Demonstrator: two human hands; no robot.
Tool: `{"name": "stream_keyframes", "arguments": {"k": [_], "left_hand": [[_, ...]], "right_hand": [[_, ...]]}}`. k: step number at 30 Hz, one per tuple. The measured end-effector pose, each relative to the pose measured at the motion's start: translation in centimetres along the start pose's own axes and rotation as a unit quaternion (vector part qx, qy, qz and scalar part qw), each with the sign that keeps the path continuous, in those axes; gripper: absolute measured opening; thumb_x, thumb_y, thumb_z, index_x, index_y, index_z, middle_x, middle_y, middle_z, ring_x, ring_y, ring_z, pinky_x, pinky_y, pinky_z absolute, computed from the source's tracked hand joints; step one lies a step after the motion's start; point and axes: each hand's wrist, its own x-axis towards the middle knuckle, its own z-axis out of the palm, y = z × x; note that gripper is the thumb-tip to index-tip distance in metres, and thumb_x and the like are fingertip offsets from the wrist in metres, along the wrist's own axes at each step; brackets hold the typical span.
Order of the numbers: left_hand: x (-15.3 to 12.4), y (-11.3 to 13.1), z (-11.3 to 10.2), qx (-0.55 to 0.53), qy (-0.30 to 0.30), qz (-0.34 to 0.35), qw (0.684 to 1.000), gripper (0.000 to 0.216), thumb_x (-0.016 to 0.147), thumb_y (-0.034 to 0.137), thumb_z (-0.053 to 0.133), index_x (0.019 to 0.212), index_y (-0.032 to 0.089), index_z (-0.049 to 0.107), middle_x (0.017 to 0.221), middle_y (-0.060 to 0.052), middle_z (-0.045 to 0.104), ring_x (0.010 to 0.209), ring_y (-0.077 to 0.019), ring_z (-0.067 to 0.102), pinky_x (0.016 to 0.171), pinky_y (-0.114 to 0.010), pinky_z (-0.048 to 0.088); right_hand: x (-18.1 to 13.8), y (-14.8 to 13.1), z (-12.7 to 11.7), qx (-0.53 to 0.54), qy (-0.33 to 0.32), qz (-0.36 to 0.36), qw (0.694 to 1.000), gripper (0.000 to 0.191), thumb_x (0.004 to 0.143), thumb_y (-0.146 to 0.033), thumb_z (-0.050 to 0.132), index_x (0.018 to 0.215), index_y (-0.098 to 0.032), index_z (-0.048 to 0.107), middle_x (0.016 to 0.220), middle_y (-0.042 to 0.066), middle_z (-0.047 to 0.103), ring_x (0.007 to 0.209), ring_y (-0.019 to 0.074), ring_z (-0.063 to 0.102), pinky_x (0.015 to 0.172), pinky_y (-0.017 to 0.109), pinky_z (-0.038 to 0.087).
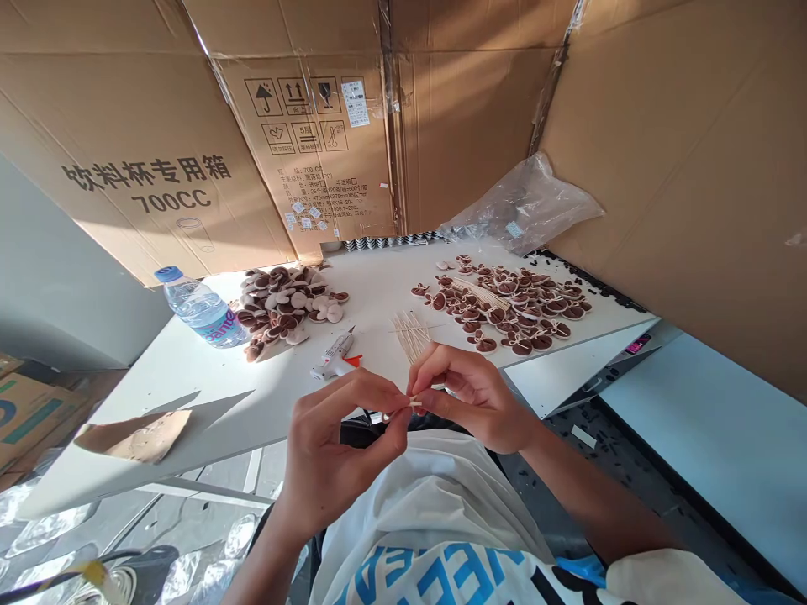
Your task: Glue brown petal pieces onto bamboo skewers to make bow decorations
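Observation:
My left hand point(337, 441) and my right hand point(470, 391) meet just in front of my chest, near the white table's point(208, 378) front edge. Both pinch the same thin pale stick point(409, 405) between thumb and fingertips; it is mostly hidden by the fingers. A bundle of similar sticks point(411, 334) lies on the table just beyond my hands. A white glue gun point(334, 357) with an orange trigger lies left of the bundle. A heap of brown and pale round pieces point(287, 307) sits at the left; flat brown pieces point(514, 307) spread out at the right.
A water bottle point(202, 311) lies on its side at the table's left. A torn cardboard scrap point(135, 435) rests near the front left edge. A clear plastic bag point(526, 206) sits at the back right. Large cardboard boxes point(189, 126) wall in the table behind and right.

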Motion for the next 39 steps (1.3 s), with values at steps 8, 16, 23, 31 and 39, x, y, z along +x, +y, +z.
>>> {"name": "stream_keyframes", "arguments": {"k": [8, 16, 23, 31, 39], "left_hand": [[0.1, 0.3, 0.4, 0.028, 0.011, 0.005, 1.0, 0.022, 0.086, 0.002, 0.079, 0.086, 0.023, 0.071, 0.084, 0.001, 0.076, 0.073, -0.0147, 0.071, 0.068, -0.03, 0.057], [0.2, 0.6, 0.5, 0.037, 0.026, 0.013, 0.999, 0.026, 0.08, -0.003, 0.075, 0.083, 0.022, 0.068, 0.082, 0.002, 0.076, 0.072, -0.013, 0.07, 0.068, -0.028, 0.057], [-0.1, 0.5, 0.3, 0.039, 0.026, -0.003, 0.999, 0.025, 0.08, -0.003, 0.073, 0.081, 0.021, 0.067, 0.082, 0.003, 0.075, 0.072, -0.0118, 0.069, 0.07, -0.027, 0.056], [0.0, 0.7, 0.4, 0.041, 0.031, -0.011, 0.999, 0.024, 0.08, -0.002, 0.072, 0.08, 0.021, 0.066, 0.081, 0.004, 0.074, 0.071, -0.0105, 0.067, 0.069, -0.025, 0.054], [0.0, 0.6, 0.2, 0.039, 0.026, -0.049, 0.998, 0.021, 0.083, 0.001, 0.074, 0.079, 0.021, 0.068, 0.08, 0.005, 0.075, 0.071, -0.0108, 0.068, 0.071, -0.025, 0.054]], "right_hand": [[-0.2, 0.4, 0.6, 0.054, 0.019, 0.027, 0.998, 0.016, 0.102, -0.035, 0.08, 0.099, -0.023, 0.069, 0.101, 0.003, 0.068, 0.085, 0.0148, 0.068, 0.082, 0.029, 0.062], [-0.2, 0.4, 1.0, 0.082, 0.034, 0.032, 0.996, 0.012, 0.101, -0.03, 0.081, 0.099, -0.023, 0.072, 0.101, 0.003, 0.067, 0.085, 0.0142, 0.069, 0.082, 0.028, 0.063], [-0.2, 0.9, 1.0, 0.1, 0.048, 0.04, 0.993, 0.014, 0.099, -0.031, 0.083, 0.098, -0.023, 0.072, 0.099, 0.002, 0.068, 0.082, 0.0148, 0.07, 0.08, 0.03, 0.064], [-0.3, 1.5, 0.9, 0.129, 0.05, 0.049, 0.989, 0.008, 0.101, -0.025, 0.081, 0.099, -0.023, 0.073, 0.1, 0.002, 0.068, 0.085, 0.0145, 0.07, 0.081, 0.029, 0.063], [-0.1, 1.5, 0.9, 0.127, 0.048, 0.059, 0.989, 0.006, 0.102, -0.023, 0.079, 0.099, -0.024, 0.074, 0.097, 0.0, 0.068, 0.082, 0.0132, 0.071, 0.081, 0.029, 0.061]]}}
